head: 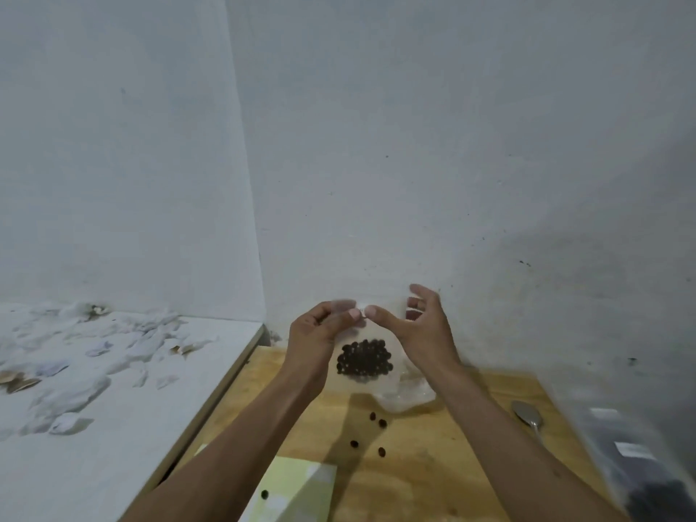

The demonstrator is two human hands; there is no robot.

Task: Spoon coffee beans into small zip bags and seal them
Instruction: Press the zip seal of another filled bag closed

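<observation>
Hands (361, 325) pinching filled zip bag (363, 365)

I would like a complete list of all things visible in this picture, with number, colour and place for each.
small zip bag: one, clear, held up between both hands above the table
coffee beans in the bag: a cluster, dark brown, at the bag's bottom
loose beans: about five, dark brown, scattered on the table and the paper
wooden table: one, light brown, below the hands
spoon: one, silver, on the table at the right
clear plastic: a crumpled heap, behind the held bag
large bag: one, clear with dark contents, far right, blurred
paper: one, pale yellow, near edge
white scraps: many, on the white surface at left
left hand: pinches the bag's top
right hand: pinches the bag's top
</observation>
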